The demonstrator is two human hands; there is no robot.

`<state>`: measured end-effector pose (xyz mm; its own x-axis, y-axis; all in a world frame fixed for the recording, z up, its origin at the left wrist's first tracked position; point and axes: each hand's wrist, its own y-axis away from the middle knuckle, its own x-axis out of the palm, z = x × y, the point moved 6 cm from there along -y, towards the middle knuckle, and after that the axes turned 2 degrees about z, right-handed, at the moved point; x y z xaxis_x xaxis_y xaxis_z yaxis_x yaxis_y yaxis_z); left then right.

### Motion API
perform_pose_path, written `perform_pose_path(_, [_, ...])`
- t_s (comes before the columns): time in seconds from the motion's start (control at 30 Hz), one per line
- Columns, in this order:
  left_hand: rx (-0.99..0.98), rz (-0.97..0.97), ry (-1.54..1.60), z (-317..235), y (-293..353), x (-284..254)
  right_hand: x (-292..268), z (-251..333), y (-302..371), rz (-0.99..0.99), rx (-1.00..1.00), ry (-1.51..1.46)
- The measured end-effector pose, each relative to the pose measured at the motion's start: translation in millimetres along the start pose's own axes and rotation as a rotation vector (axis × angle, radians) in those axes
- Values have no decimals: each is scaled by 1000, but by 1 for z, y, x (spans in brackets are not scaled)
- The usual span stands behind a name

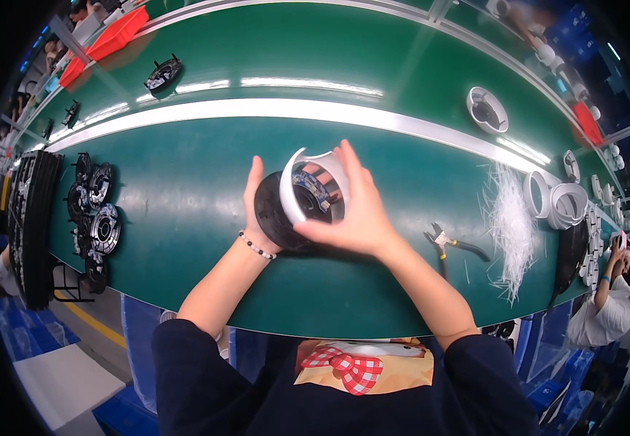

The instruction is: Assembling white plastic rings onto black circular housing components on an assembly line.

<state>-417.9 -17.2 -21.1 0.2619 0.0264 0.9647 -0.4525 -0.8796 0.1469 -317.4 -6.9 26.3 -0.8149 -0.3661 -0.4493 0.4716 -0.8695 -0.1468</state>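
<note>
Above the green bench (184, 196), my left hand (251, 211) cups the black base (268, 216) while my right hand (362, 211) grips the white shell (287, 195), whose edge, if tilted, could scrape the exposed board (313, 187).

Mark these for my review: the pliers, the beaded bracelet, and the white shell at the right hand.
Pliers (441, 239), head view: on the metal pivot area.
Beaded bracelet (255, 248), head view: on beads near its middle.
White shell (287, 195), head view: on its left wall.
</note>
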Motion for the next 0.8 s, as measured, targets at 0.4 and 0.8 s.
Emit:
perform_pose_path(0.4, [65, -127, -224, -15, 0, -10, -2, -22, -2, -41, 178, -421])
perform_pose_path(0.8, [154, -59, -226, -12, 1, 2, 7, 11, 2, -24, -200, 116])
